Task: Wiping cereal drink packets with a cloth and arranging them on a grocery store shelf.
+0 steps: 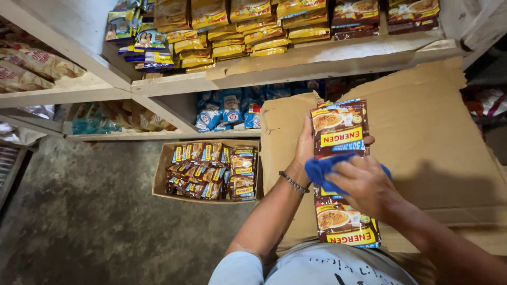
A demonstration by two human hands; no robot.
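Note:
My left hand (pixel 306 145) grips a long strip of brown and yellow drink sachets (pixel 339 126) from behind, near its top. The strip hangs down in front of me to about my lap. My right hand (pixel 364 184) presses a blue cloth (pixel 322 170) against the middle of the strip. A thin beaded bracelet (pixel 293 182) circles my left wrist.
A cardboard box (pixel 161 169) on the concrete floor holds several more brown sachet strips. A large flattened cardboard sheet (pixel 422 132) leans behind my hands. Wooden shelves (pixel 317 60) above carry stacked yellow, brown and blue packets. Bagged goods lie on the left shelf (pixel 68 87).

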